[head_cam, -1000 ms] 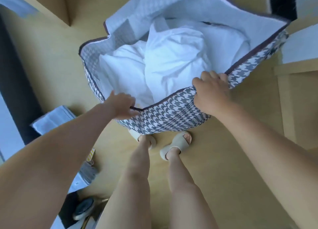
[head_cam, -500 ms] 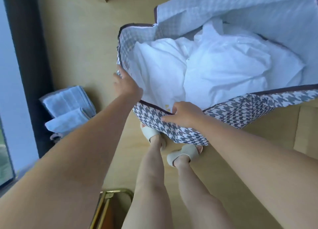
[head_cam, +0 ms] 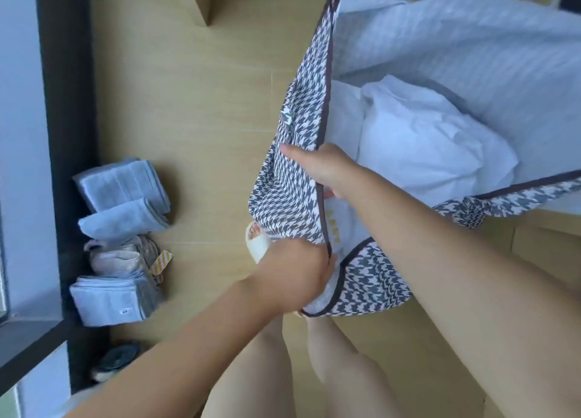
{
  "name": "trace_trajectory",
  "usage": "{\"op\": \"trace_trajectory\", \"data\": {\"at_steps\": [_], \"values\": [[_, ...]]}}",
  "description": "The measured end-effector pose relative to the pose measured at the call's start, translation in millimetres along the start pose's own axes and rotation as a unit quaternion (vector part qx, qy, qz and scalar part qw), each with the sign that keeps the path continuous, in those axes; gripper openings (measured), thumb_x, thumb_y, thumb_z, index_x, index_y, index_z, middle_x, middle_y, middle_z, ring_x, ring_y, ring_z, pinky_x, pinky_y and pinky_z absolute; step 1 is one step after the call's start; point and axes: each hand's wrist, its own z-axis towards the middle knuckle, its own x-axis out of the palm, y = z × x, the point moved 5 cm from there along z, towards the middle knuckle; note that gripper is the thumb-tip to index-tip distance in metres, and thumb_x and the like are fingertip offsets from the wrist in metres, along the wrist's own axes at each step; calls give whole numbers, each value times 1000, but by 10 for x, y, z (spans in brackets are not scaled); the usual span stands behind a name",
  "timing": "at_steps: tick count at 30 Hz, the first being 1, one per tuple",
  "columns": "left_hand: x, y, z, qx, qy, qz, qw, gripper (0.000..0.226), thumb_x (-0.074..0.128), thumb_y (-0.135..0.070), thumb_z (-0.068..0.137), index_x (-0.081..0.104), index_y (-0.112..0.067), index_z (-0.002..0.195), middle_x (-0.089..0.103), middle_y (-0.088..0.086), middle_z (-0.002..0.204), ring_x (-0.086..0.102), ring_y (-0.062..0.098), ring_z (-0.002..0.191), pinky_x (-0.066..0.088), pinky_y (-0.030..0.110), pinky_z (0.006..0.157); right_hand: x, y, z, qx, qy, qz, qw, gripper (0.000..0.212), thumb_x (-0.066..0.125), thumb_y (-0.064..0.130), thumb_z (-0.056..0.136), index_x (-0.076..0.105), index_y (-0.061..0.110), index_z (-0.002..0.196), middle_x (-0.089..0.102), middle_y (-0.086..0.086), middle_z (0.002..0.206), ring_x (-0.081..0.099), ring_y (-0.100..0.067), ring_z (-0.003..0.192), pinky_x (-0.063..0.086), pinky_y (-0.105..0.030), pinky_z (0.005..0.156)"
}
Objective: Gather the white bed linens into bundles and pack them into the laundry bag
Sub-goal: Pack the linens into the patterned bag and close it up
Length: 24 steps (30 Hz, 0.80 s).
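The right grip (head_cam: 320, 169) is closed on the dark-edged rim of the laundry bag (head_cam: 283, 203) at its left side. The thumb lies flat on the houndstooth outside and the fingers curl over the edge to the pale inside. The left grip (head_cam: 295, 273), nearer and lower, is clamped on the rim at the bag's near-left corner, where two bound edges meet. Between the two grips the left side panel stands up with its patterned face turned toward the camera.

Half a second ago the grips sat otherwise: the left one held the left stretch of the rim farther off, the right one held the near rim, and the mouth lay wide. Now the left has come down to the near corner and the right has moved to the left side. That side is drawn up and inward, so the mouth is narrower there.

The white bed linens (head_cam: 421, 141) lie bundled inside the bag, right of the right grip and below the pale far wall. Yellow marks show on the cloth just under the right wrist.

The bag stands on the wooden floor (head_cam: 188, 109). A pale slipper (head_cam: 256, 243) shows just left of the left grip, its far end hidden by the bag. Well to the left, along a dark window frame (head_cam: 63, 109), folded pale-blue towels (head_cam: 122, 185) lie in stacks.
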Motion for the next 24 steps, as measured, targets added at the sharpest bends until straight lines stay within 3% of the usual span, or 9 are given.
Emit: {"op": "trace_trajectory", "data": {"at_steps": [2,7,9,11,13,15,18,21,24], "values": [[34,-248,-90,40,23,6,999,48,36,-30,101,14,-19,60,59,10,69,59,31,64,26,29,48,-152,44,2,-42,-86,-77,992,33,47,42,97,49,10,98,48,-3,85,49,-25,88,37,-29,70],[53,-167,212,-45,105,-97,989,39,40,-44,92,47,-12,70,58,9,72,59,30,77,32,30,60,-389,-116,-220,-138,-144,-90,976,45,37,31,102,32,15,61,38,0,60,41,-21,59,25,-29,59],[-88,122,347,-149,92,-345,922,32,46,-42,72,55,-14,62,60,2,58,60,21,60,38,28,57,-403,-271,-394,-167,-143,-104,970,46,38,30,102,31,17,59,36,1,56,35,-15,52,20,-31,55],[-352,385,495,-217,-11,-448,867,35,48,-41,77,62,-10,72,66,3,63,59,15,55,41,27,57,-355,-389,-563,-190,-133,-96,968,44,39,29,102,32,17,60,35,3,54,36,-15,50,23,-31,53],[-632,425,720,-246,-78,-398,880,56,45,-57,89,62,-4,86,65,11,80,60,22,69,46,31,66,-256,-399,-691,-228,-123,-101,960,40,41,29,101,38,14,64,40,-1,55,42,-25,57,28,-32,57],[-785,277,976,-273,-44,-269,923,71,47,-70,83,58,0,78,61,12,72,59,25,66,46,30,64,-167,-361,-800,-259,-112,-135,950,38,38,31,102,50,7,75,55,-15,65,52,-33,70,37,-36,64],[-778,82,1223,-248,29,-87,964,44,49,-43,94,63,-1,86,65,11,75,62,24,68,44,28,60,-153,-392,-963,-280,-100,-181,938,42,34,33,102,45,8,71,47,-9,60,57,-38,78,36,-36,63],[-703,81,1178,-238,34,-87,967,24,43,-22,97,57,-9,82,61,18,101,53,31,87,41,31,74,-206,-448,-1165,-277,-104,-189,936,43,34,34,102,30,13,65,53,-12,65,57,-38,81,26,-32,62],[-1034,53,762,-238,-65,-144,958,38,42,-17,95,34,-11,58,41,12,66,35,27,67,30,32,53,-91,-219,-1487,-339,-101,-176,919,40,38,32,102,32,13,67,63,-24,83,56,-40,82,23,-33,62]]}}
